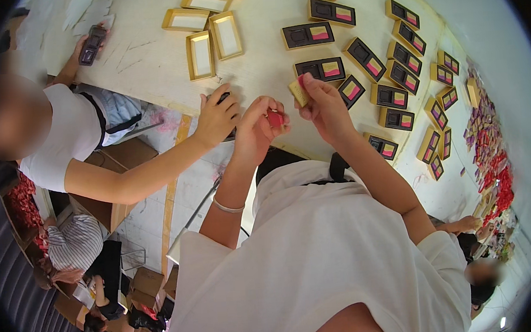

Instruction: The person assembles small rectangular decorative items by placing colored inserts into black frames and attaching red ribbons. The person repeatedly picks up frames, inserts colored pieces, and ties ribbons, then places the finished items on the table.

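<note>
- Left hand [255, 129], centre frame, pinching small red block [275, 118] at fingertips
- Right hand [325, 106] just right, gripping small tan card piece [297, 91]
- Black trays with pink-and-yellow labels [307, 35] fanning upper right
- Empty gold-rimmed box lids [199, 54] upper centre on white table [145, 63]

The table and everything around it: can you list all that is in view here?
Shallow gold cardboard trays with white insides: about six, empty, top middle of the white table.
Gold boxes with black inserts and pink-yellow cards: around twenty, spread across the table's right side.
Small red and gold pieces: a heap, far right edge.
Co-worker's hand: one, reaching in from the left, on a dark item.
Brown cartons: several, floor, lower left.
Left hand: holds a small red piece.
Right hand: holds a small gold block.
</note>
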Available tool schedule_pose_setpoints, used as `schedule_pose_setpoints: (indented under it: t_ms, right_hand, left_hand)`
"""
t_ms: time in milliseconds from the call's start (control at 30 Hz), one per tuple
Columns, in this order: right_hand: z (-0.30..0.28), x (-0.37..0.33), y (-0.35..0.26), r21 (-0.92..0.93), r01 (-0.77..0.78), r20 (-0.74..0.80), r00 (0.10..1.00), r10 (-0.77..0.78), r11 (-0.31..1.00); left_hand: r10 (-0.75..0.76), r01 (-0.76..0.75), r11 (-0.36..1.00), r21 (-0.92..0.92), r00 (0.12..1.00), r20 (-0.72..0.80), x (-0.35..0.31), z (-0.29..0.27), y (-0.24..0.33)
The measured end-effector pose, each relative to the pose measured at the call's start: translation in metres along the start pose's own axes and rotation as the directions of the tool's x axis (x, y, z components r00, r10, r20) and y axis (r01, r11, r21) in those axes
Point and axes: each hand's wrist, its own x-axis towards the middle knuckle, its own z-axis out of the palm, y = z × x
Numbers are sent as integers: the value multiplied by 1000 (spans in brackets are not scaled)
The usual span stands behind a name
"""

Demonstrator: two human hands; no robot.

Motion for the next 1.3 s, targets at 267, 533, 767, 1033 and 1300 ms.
schedule_pose_setpoints:
  t_ms: [267, 533, 767, 1033, 1300]
  right_hand:
    - [3, -9, 25, -431, 227, 150, 972, -178, 874]
    - [-3, -28, 15, -583, 763, 748, 638, -182, 279]
    - [0, -27, 12, -618, 740, 646, 670, -365, 265]
    - [-2, -28, 8, -607, 794, 706, 554, -441, 27]
    - [-7, -32, 0, -695, 704, 485, 611, -626, 148]
  left_hand:
    - [120, 2, 783, 622, 981, -153, -13, -14, 0]
    - [-294, 307, 904, 297, 952, -89, -25, -40, 13]
    - [-174, 212, 908, 362, 976, -134, -22, -19, 19]
    - [-135, 198, 870, 451, 976, -169, -13, -10, 18]
    - [339, -511, 820, 259, 797, 499, -69, 90, 82]
